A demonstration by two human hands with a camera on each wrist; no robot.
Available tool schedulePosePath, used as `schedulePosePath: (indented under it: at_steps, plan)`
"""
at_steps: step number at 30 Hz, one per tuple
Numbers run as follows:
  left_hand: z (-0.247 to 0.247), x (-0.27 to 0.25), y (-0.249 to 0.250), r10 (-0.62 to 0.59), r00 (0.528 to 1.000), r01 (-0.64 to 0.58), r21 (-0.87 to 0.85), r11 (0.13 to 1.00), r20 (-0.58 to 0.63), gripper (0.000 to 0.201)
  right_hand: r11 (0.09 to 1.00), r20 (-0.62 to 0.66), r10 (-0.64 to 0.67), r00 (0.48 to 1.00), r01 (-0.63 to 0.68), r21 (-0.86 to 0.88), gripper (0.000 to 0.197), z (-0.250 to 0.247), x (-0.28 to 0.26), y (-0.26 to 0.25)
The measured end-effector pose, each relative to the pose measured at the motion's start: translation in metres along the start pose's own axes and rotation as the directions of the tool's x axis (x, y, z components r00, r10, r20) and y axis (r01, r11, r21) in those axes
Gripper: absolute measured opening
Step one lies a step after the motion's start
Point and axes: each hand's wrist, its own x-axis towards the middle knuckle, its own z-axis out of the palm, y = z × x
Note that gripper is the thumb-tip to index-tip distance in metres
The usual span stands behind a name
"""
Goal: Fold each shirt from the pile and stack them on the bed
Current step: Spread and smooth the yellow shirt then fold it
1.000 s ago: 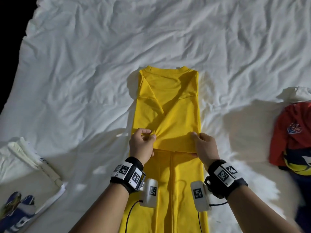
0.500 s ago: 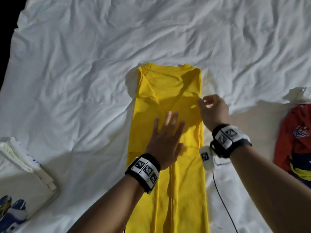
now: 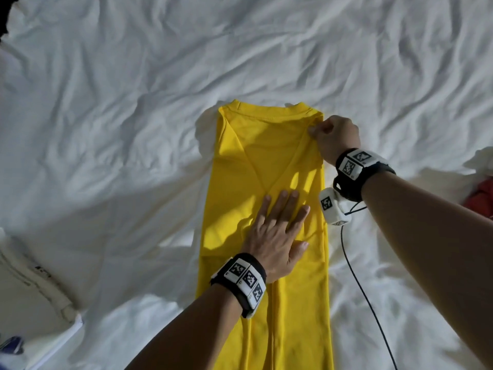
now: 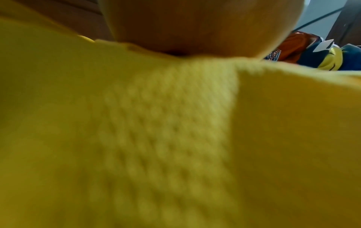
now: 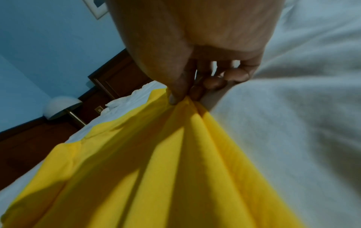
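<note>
Item: yellow shirt (image 3: 266, 166). It was laid flat near the middle of the white bed (image 3: 120, 129), collar away from the person, both sides folded inward into a long narrow strip that ran off the near edge of the head view.

Left hand (image 3: 277, 231): it was spread palm down on the middle of the strip, fingers straight, nothing gripped. In the left wrist view only blurred yellow weave was shown under the palm.

Right hand (image 3: 334, 136): it was closed in a pinch on the shirt's far right corner beside the collar. Thumb and fingertips (image 5: 176, 94) were seen gathering the cloth into ridges in the right wrist view.

Step in hand, as judged: the strip was being squared, with the shoulder edge tugged straight against the flattened middle. The crosswise fold was not yet made.

Next move, as judged: the corner would need to be released without disturbing the side folds, then hem and collar brought together evenly and the bundle carried to a stack.

Also noted: a red garment (image 3: 480, 196) at the right edge, taken to be part of the pile; folded white cloth (image 3: 32, 284) at the left edge.
</note>
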Motion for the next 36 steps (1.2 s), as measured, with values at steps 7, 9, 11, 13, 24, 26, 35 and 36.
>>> schedulePosePath:
  at_steps: [7,9,11,13,24,26,35,36]
  plan:
    - [-0.026,-0.020,0.003,-0.163,0.972,0.141,-0.136,0.981,-0.168,0.070,0.965,-0.169,-0.258,0.951,0.247,-0.084,0.050,0.005,-0.080,0.022]
    - [-0.024,-0.031,-0.001,-0.229,0.960,0.210,-0.130,0.969,-0.158,0.069,0.893,-0.032,-0.407,0.913,0.390,-0.223,0.060,0.014,-0.137,0.042]
    - [-0.013,-0.040,-0.009,-0.274,0.956,0.264,-0.098,0.959,-0.107,0.069,0.810,0.198,-0.429,0.882,0.472,-0.349,0.065,0.032,-0.181,0.068]
    - [-0.001,-0.046,-0.018,-0.290,0.956,0.288,-0.036,0.957,-0.042,0.072,0.730,0.334,-0.397,0.855,0.515,-0.449,0.070,0.045,-0.197,0.096]
    - [-0.010,-0.071,-0.038,-0.478,0.878,0.478,-0.020,0.878,-0.024,0.073,0.745,0.214,-0.291,0.932,0.361,-0.561,0.072,0.041,-0.220,0.091]
    - [-0.006,-0.072,-0.027,-0.379,0.925,0.380,0.013,0.925,-0.035,0.074,0.720,0.300,-0.354,0.886,0.463,-0.516,0.072,0.052,-0.234,0.091]
    - [0.002,-0.118,-0.024,-0.426,0.904,0.424,-0.077,0.902,-0.013,0.079,0.746,0.371,-0.203,0.906,0.389,-0.541,0.077,0.029,-0.264,0.124]
    - [0.003,-0.133,-0.017,-0.400,0.916,0.396,-0.095,0.914,-0.029,0.078,0.732,0.388,-0.240,0.890,0.428,-0.529,0.076,0.026,-0.281,0.127]
